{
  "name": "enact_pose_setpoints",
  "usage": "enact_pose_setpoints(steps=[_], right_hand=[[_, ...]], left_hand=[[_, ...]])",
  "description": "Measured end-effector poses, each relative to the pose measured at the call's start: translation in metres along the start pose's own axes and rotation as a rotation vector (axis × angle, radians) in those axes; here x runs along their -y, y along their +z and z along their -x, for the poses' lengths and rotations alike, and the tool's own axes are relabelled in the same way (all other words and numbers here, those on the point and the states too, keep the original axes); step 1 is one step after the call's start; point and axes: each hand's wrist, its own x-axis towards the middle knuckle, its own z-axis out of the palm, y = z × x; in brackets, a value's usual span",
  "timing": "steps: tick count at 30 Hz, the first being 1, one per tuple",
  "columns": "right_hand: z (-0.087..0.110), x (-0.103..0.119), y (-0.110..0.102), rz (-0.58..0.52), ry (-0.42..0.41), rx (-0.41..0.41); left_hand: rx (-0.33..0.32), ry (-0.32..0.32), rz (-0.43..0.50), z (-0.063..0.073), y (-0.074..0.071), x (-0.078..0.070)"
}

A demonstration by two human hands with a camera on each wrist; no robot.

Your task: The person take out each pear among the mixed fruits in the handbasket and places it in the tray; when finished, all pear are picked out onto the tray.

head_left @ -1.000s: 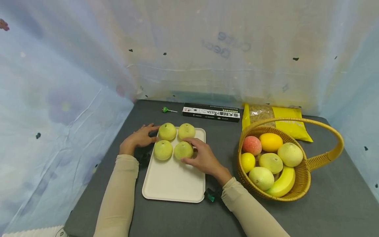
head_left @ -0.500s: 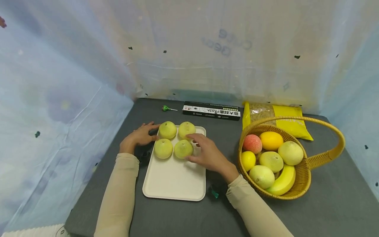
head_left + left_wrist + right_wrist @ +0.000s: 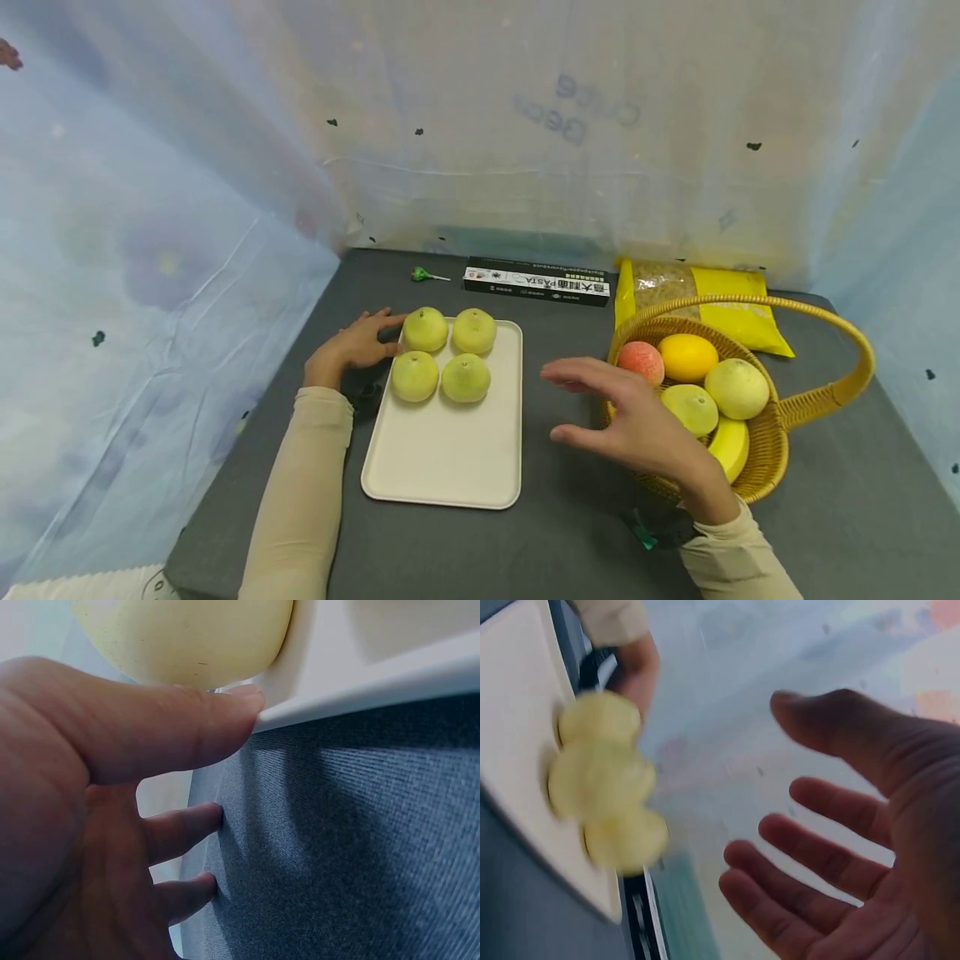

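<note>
Resting the left hand point(image 3: 357, 344) left of centre in the head view, with thumb against the left rim of the white tray point(image 3: 442, 467) and fingers loosely extended, grasping nothing. Having just right of that thumb, on the tray's upper half, four round fruits: upper left fruit point(image 3: 425, 329), lower left fruit point(image 3: 415, 376), upper right fruit point(image 3: 474, 331), lower right fruit point(image 3: 466, 377); showing no clear long axis, unlike the tray, running lengthwise up the frame. Lying nearer the left hand than the right. Showing beyond, at upper centre, a lollipop point(image 3: 420, 273) and a black box point(image 3: 536, 281). Hovering right of centre with the right hand point(image 3: 637, 421), thumb and fingers parted, holding nothing, pointing left toward the lower right fruit across the worktop point(image 3: 540, 500). Overlapping and partly hiding the fruit-filled wicker basket point(image 3: 770, 450) at right, with a yellow bag point(image 3: 735, 308) behind.
</note>
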Motion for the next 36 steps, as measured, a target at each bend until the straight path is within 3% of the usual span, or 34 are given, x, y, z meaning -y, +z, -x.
enact_pose_setpoints(steps=[9,13,16,20,30,36], right_hand=[[0.066,-0.013,-0.047,0.059,0.163,-0.167],[0.085,-0.020,-0.071,0.188,0.198,-0.193],[0.095,-0.025,-0.092,0.341,0.270,-0.142],[0.099,-0.034,-0.113,0.475,0.383,-0.011],[0.090,-0.054,-0.122,0.556,0.475,0.111],[0.087,-0.074,-0.121,0.574,0.463,0.152]], left_hand=[[-0.006,0.005,0.007,0.002,0.000,0.002],[-0.004,0.003,0.005,0.002,0.001,0.003],[-0.006,0.003,0.007,0.002,0.001,0.003],[-0.006,0.003,0.005,0.001,0.001,0.004],[0.001,-0.001,-0.003,0.002,0.002,0.001],[-0.006,0.000,-0.004,0.000,0.002,-0.002]])
